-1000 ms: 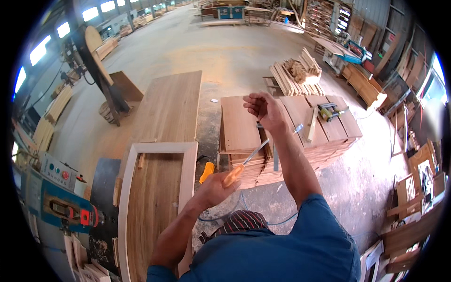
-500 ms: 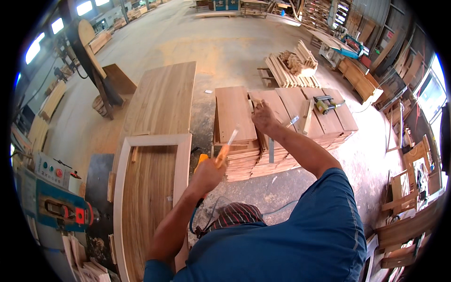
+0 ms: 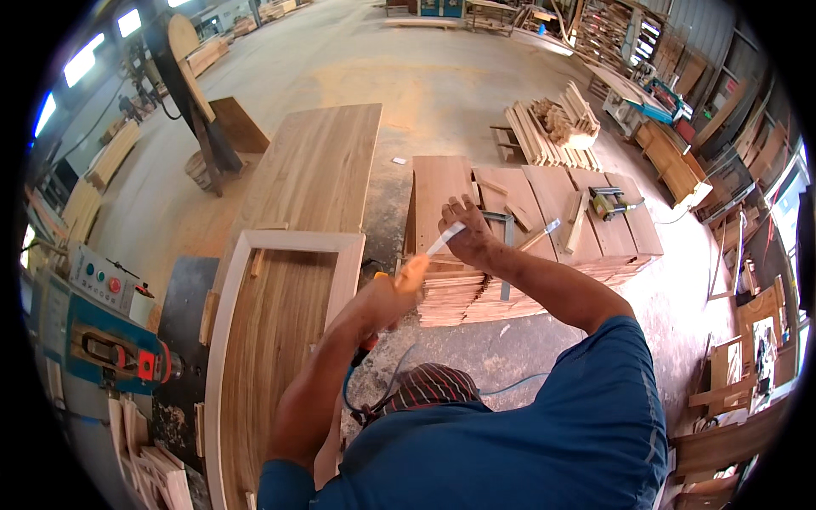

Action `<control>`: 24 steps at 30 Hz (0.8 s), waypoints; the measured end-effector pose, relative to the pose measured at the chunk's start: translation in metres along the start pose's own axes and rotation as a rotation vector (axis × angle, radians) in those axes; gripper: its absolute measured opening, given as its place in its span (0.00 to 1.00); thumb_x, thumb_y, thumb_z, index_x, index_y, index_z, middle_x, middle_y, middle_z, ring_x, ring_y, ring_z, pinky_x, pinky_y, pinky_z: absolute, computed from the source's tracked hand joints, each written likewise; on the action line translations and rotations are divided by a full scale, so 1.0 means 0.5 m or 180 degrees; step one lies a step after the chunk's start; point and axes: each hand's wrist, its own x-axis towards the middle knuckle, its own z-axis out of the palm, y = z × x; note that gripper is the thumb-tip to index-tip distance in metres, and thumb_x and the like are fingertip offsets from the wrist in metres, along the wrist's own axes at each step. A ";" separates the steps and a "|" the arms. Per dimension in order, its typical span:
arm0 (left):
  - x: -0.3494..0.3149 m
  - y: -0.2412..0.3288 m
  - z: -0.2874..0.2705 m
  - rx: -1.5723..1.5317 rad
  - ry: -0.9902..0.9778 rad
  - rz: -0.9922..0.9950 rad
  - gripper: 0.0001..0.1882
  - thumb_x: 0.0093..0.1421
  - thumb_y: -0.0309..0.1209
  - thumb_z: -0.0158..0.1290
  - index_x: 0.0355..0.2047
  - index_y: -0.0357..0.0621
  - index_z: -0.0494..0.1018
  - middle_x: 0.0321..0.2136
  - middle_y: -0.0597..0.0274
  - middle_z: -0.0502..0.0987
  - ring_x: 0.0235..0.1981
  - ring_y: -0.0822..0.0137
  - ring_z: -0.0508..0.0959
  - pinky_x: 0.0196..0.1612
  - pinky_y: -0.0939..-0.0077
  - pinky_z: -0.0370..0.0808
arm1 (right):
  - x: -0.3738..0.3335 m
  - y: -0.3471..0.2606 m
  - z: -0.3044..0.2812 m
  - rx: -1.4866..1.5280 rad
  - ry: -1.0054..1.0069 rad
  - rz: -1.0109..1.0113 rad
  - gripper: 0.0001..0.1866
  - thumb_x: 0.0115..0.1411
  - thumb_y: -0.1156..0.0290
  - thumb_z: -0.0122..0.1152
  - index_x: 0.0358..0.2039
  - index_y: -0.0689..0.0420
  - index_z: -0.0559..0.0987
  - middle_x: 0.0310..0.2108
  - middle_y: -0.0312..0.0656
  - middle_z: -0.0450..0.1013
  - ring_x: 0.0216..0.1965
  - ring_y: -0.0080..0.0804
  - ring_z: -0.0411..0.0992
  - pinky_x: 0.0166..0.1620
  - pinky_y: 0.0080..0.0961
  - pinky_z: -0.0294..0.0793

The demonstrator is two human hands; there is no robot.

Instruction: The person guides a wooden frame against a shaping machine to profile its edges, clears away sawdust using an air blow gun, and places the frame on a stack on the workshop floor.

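Note:
My left hand (image 3: 387, 304) is closed around an orange-handled tool (image 3: 413, 274) with a pale flat blade, whose exact kind is blurred. The blade points up and right, its tip overlapping my right hand (image 3: 469, 236) in view. That right hand is over the near edge of the stacked wooden boards (image 3: 440, 189), fingers spread and nothing visible in them. Beside it on the boards lies a metal square (image 3: 508, 234), partly covered by the hand. Below my left hand shows an orange-red part (image 3: 369, 342) by a blue hose; whether the hand grips it is hidden.
A pale wooden frame (image 3: 223, 331) lies over a long panel (image 3: 323, 161) at left. On the boards rest loose wood strips (image 3: 576, 223), a blade tool (image 3: 552, 226) and a green nail gun (image 3: 608, 204). A machine with a control box (image 3: 106, 276) stands far left.
My right hand has drawn slightly back and its fingers have spread, leaving wood strips visible on the boards. My left hand has risen, bringing the blade closer to it. The view has shifted.

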 end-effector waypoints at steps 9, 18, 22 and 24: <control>-0.017 -0.058 0.005 0.0163 0.0230 -0.0080 0.16 0.57 0.40 0.57 0.23 0.37 0.75 0.14 0.63 0.72 0.15 0.70 0.71 0.22 0.71 0.69 | 0.026 0.035 -0.040 0.7041 0.1175 0.3280 0.16 0.66 0.68 0.48 0.50 0.63 0.71 0.39 0.47 0.75 0.45 0.41 0.74 0.52 0.39 0.72; 0.037 -0.047 0.052 -0.0880 0.1140 0.0949 0.16 0.62 0.38 0.57 0.40 0.37 0.73 0.28 0.64 0.75 0.31 0.69 0.76 0.35 0.69 0.73 | -0.040 -0.121 -0.128 0.8174 0.1802 0.1661 0.32 0.68 0.53 0.49 0.64 0.61 0.59 0.54 0.50 0.68 0.53 0.40 0.71 0.58 0.43 0.65; 0.083 -0.012 0.051 -0.2529 0.1133 0.1107 0.23 0.64 0.41 0.57 0.52 0.40 0.67 0.43 0.64 0.71 0.44 0.68 0.72 0.47 0.70 0.69 | -0.081 -0.199 -0.155 0.6975 0.0229 0.0511 0.36 0.65 0.64 0.58 0.69 0.53 0.54 0.41 0.42 0.71 0.43 0.31 0.71 0.50 0.33 0.71; 0.109 -0.001 0.051 -0.2938 0.0850 0.1175 0.31 0.64 0.43 0.56 0.61 0.40 0.62 0.54 0.59 0.67 0.55 0.67 0.68 0.58 0.70 0.65 | -0.105 -0.194 -0.128 0.6493 0.0259 0.1040 0.31 0.64 0.71 0.60 0.65 0.56 0.61 0.36 0.40 0.70 0.36 0.27 0.69 0.44 0.28 0.73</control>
